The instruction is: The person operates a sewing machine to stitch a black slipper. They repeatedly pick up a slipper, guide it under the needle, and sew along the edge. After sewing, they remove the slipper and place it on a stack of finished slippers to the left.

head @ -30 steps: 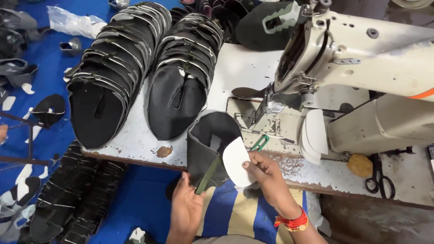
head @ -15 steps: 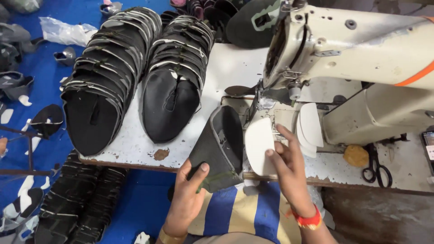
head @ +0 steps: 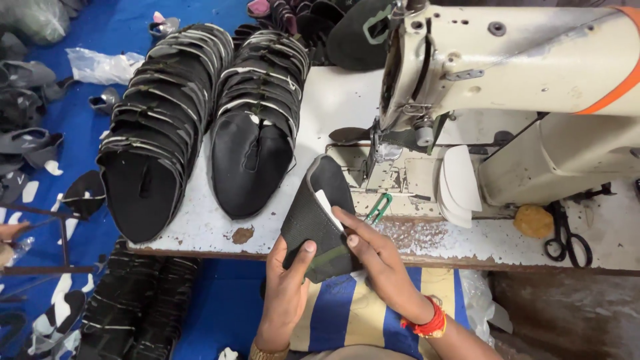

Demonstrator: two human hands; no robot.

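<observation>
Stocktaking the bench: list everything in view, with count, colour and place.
Shoe upper: one, black, held at the table edge.
Upper stacks: two, black, on the table's left.
Sewing machine: one, cream, right.
White pieces: small stack, by the machine.
Scissors: one, black, far right.
Table: one, worn white.
Loose uppers: several, grey, blue floor.
Left hand: under the upper.
Right hand: fingers inside it.

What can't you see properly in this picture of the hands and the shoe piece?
Head view only:
- White insert: mostly tucked inside the black shoe upper.
- Left hand: its fingers are behind the upper.
- Right hand: its fingers cover the upper's right edge.
- Needle: hidden behind the sewing machine head.
- Scissors: too small for detail.
</observation>
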